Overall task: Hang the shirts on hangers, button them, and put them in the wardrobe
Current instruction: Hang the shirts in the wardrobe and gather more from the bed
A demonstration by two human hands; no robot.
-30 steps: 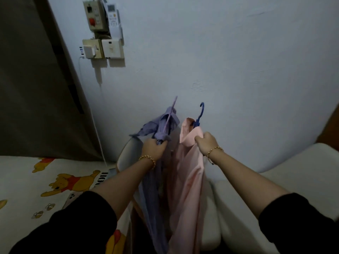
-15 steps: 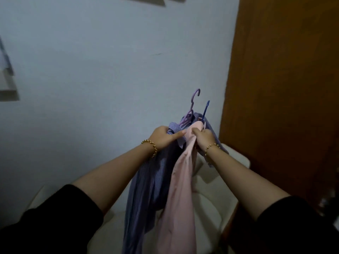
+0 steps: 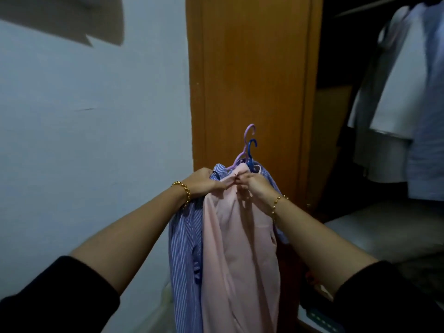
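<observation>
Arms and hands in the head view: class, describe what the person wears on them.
A black left sleeve and black right sleeve end near the elbows. Each wrist wears a gold beaded bracelet: left bracelet, right bracelet. The left hand and right hand wear no gloves.

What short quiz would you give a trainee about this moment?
1. True or false: the pink shirt hangs nearer the camera than the striped shirt.
2. Which hook rises higher: A, the purple hanger; B, the blue hanger?
3. Fill in: other clothes already hang inside the open ____ at the right.
Key: 1 true; 2 A; 3 wardrobe.
</observation>
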